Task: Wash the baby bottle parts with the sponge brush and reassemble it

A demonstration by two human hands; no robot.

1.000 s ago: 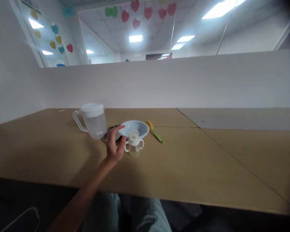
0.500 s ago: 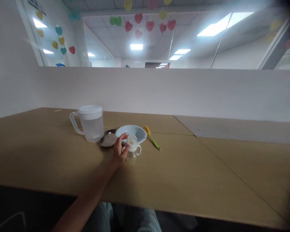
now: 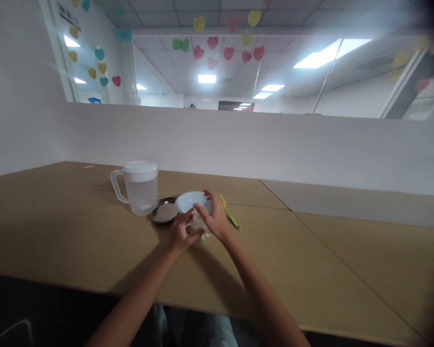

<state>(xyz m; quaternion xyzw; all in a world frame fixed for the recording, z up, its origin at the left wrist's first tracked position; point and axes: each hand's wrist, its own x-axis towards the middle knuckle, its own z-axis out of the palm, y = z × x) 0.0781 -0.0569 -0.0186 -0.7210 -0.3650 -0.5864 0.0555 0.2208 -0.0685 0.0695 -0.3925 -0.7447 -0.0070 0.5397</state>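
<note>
Both hands over one small, clear bottle with white parts (image 3: pixel 199 222), which stands on the wood-coloured surface (image 3: pixel 292 270), left of its middle and roughly midway between near and far edges. Left hand (image 3: pixel 182 233) closed on the bottle's lower part, thumb across the front, fingers curled at its left side. Right hand (image 3: pixel 216 218) open, fingers parted, thumb reaching over the bottle's top; cannot tell whether it touches. Much of the bottle hidden by the hands.

Pale bowl (image 3: pixel 186 199) just behind the bottle, toward the far edge, partly covered by the right hand. Left of the bowl, and just beside it, a shiny metal dish (image 3: pixel 164 211). Further left, a lidded, see-through pitcher (image 3: pixel 142 193), upright, handle toward the left edge. Right of the right hand, a brush (image 3: pixel 233 220), yellow head toward the far edge, green handle slanting to the near right. Small pale piece (image 3: pixel 88 166) near the far left corner, well apart from the rest.
</note>
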